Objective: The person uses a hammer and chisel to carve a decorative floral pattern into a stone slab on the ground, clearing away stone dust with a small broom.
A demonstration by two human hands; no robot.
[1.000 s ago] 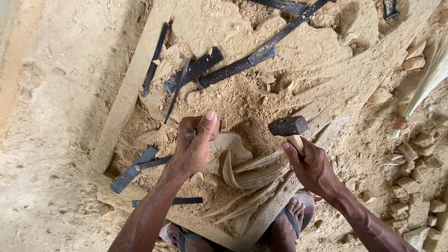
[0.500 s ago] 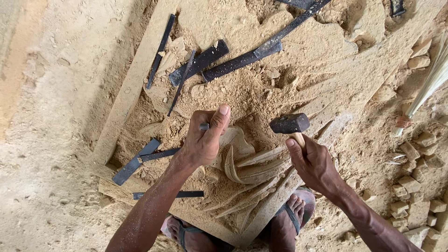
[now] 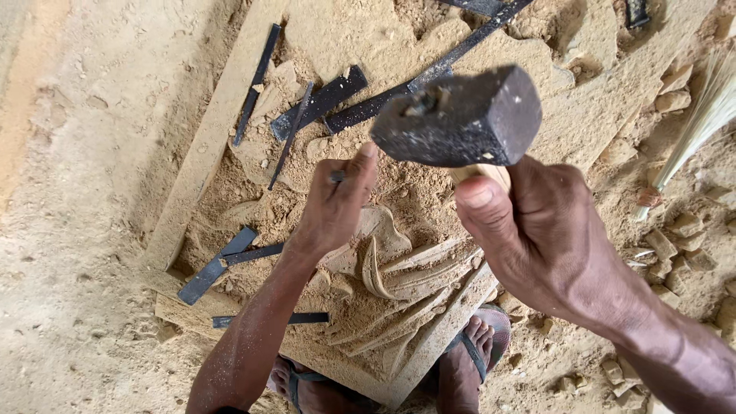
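Right hand point(image 3: 548, 238) was clenched around a pale wooden handle, holding the hammer point(image 3: 460, 119) raised high and close to the camera, its dark blocky head above the stone slab point(image 3: 583, 100). Left hand point(image 3: 333, 207) had its fingers wrapped around a thin chisel point(image 3: 337, 176), only the dark top end showing above the fist; the tip was hidden behind the hand, so contact with the stone could not be told. The fist sat over the carving point(image 3: 399, 268), a raised curved leaf-like relief at the slab's near end, covered in sandy dust. Hammer head was well apart from the chisel top, up and to the right of it. Several flat dark iron tools point(image 3: 322, 100) lay loose on the dusty slab beyond the left hand, more point(image 3: 215, 264) just left of the forearm at the slab's edge. Both feet in sandals point(image 3: 468, 360) rested at the slab's near edge. Stone chips point(image 3: 678, 238) lay scattered on the right, with a broom point(image 3: 701, 123) beside them.
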